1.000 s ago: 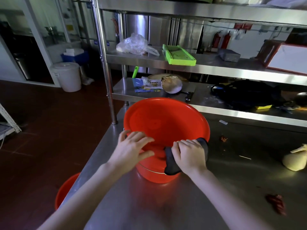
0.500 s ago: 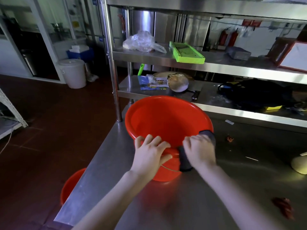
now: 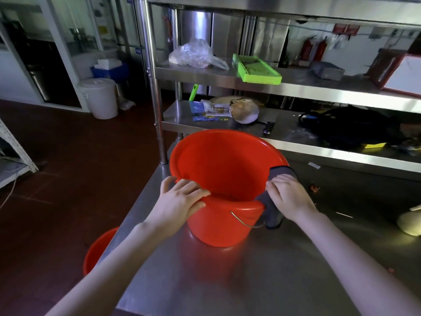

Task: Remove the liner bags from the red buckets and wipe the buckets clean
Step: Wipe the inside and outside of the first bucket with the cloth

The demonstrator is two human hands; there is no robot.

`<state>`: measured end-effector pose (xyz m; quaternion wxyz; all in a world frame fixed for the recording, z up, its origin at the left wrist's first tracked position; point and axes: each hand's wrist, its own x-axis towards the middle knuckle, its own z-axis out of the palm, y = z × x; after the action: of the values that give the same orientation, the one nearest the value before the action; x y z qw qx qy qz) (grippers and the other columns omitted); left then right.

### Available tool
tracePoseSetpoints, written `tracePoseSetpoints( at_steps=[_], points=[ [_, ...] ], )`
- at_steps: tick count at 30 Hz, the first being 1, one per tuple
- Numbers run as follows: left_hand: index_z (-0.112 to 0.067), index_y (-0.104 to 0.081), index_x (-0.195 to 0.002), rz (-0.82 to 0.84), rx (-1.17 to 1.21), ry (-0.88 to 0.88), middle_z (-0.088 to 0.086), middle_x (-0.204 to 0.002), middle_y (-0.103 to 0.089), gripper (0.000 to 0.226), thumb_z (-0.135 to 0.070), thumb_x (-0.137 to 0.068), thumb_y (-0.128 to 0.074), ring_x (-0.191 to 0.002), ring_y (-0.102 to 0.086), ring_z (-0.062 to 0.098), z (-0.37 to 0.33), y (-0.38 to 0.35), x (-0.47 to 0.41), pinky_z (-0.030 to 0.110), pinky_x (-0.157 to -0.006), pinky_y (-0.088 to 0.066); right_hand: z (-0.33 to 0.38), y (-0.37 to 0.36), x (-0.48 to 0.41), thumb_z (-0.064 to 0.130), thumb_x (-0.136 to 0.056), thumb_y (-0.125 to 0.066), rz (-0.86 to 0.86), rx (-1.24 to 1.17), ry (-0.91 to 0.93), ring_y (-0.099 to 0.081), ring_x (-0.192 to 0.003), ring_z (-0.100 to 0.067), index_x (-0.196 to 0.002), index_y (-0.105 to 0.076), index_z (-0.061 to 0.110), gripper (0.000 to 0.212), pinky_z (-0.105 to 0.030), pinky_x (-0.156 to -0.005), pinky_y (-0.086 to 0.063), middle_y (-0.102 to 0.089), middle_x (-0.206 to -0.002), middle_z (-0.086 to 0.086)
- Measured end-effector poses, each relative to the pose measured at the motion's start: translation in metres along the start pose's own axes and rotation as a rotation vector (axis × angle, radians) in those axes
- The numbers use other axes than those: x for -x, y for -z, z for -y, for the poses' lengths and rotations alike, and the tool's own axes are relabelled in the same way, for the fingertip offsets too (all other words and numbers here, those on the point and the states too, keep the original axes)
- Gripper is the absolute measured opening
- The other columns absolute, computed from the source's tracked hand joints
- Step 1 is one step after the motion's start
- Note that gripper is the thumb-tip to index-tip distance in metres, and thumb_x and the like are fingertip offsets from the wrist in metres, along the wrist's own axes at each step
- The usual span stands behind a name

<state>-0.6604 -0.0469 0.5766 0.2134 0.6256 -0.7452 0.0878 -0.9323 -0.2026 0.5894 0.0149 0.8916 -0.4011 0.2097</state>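
Note:
A red bucket (image 3: 218, 169) stands upright on the steel table (image 3: 227, 281), with no liner bag visible inside it. My left hand (image 3: 180, 201) grips its near-left rim, fingers curled over the edge. My right hand (image 3: 288, 197) presses a dark grey cloth (image 3: 270, 210) over the right rim, fingers curled round it; the cloth hangs down the outside wall. The bucket's wire handle (image 3: 246, 221) hangs at the front. A second red bucket (image 3: 98, 249) sits on the floor left of the table, mostly hidden by the table edge and my left arm.
A steel shelf rack (image 3: 296, 142) stands right behind the bucket, holding a clear plastic bag (image 3: 196, 53), a green tray (image 3: 256, 69), packets and a black bag (image 3: 350, 126). Small red scraps (image 3: 314, 187) and a pale lump (image 3: 410, 224) lie on the table's right. A white lidded bin (image 3: 100, 98) stands far left.
The bucket has gone from tilted toward me to upright. My right hand and cloth slid along the rim to the right side; my left hand shifted to grip the near-left rim.

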Motion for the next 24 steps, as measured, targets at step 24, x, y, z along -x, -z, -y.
tracePoseSetpoints(
  at_steps=[24],
  points=[
    [-0.028,-0.072,-0.102,-0.115,-0.031,0.168,-0.009,-0.099,-0.063,0.025,-0.044,-0.084,-0.069,-0.101,-0.061,0.020,-0.011,0.012,0.041,0.050,-0.094,-0.034,0.061,-0.006,0.008,0.011,-0.095,-0.051,-0.065,0.000,0.042,-0.060,-0.061,-0.034,-0.054,-0.061,0.004,0.042,-0.040,-0.074,-0.048,-0.062,-0.057,-0.012]
  ],
)
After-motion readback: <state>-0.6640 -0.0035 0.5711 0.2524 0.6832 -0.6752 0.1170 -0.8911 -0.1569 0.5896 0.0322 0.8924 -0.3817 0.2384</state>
